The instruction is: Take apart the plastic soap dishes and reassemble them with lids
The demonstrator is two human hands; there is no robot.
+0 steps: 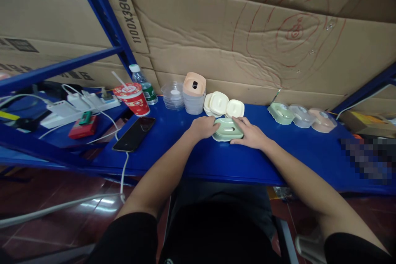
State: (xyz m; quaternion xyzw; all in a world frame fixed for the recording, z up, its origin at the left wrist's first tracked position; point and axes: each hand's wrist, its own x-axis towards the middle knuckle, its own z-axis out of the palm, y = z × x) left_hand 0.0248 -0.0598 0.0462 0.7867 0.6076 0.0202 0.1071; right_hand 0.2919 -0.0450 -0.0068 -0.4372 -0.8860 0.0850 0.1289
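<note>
A light green box (228, 127) with rounded corners and a slot in its top rests on the blue tabletop (216, 161) in front of me. My left hand (201, 128) is closed at its left side, the thumb on the top edge. On the opposite side, my right hand (250, 133) grips it with bent fingers. Just behind the box lie cream lids (219, 103), some stacked, and another cream lid (235, 109) close to my right fingers. A stack of clear containers (194, 102) topped by a peach lid (194, 84) stands behind my left hand.
Clear plastic bowls (173, 97), a water bottle (145, 84), a red cup (134, 101) and a phone (134, 134) are on the left. Green (281, 113), clear (300, 115) and peach (322, 120) boxes line the back right. Cardboard (198, 37) backs the table.
</note>
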